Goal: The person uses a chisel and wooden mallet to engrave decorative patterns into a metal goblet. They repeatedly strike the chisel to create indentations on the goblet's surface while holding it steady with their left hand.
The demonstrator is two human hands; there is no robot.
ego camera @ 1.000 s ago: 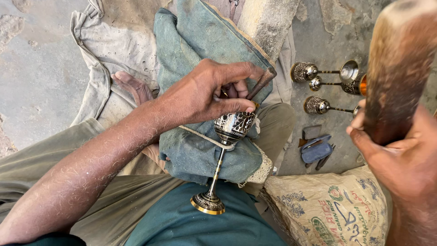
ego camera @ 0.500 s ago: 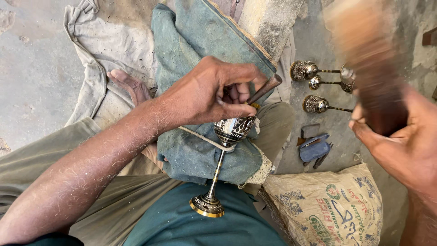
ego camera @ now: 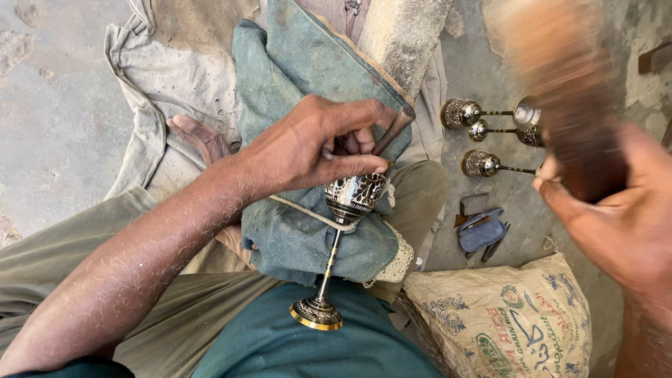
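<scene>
Now the wooden mallet has swung nearer the goblet.

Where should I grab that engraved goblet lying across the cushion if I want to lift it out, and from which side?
Probably the thin stem of the goblet, come at from the side. The left hand and a chisel crowd the bowl, and a cord crosses beneath it. The stem lies bare between cushion and flared foot, narrow enough to pinch, clear of the right hand and its mallet.
</scene>
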